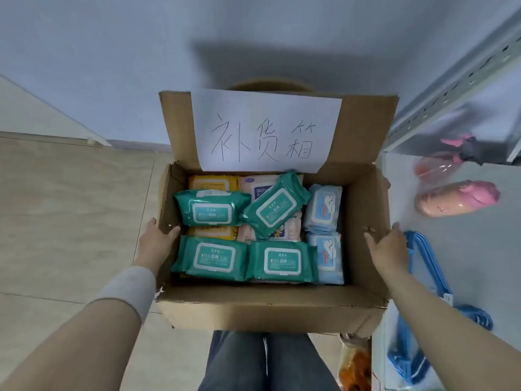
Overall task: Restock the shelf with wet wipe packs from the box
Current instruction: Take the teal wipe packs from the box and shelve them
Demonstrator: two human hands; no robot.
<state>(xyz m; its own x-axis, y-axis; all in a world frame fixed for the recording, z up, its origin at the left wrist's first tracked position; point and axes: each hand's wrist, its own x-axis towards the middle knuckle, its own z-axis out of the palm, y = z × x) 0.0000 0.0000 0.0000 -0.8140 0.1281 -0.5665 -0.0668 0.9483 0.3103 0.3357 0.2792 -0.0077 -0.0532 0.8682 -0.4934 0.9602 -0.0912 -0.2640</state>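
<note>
Restocking not yet begun, I judge: my left hand point(158, 238) and right hand point(386, 246) each grip a side wall of the box point(267, 309), thumbs over the rim, packs point(214, 258) inside, shelf point(456, 83) just right.

The white sheet point(266, 128) on the raised flap of the box point(270, 309) bears the handwritten characters 补货箱. The green packs point(212, 213) each show "75%" on their lid labels. A pink pack point(259, 190) reads "BABY WI", with the rest hidden.
</note>
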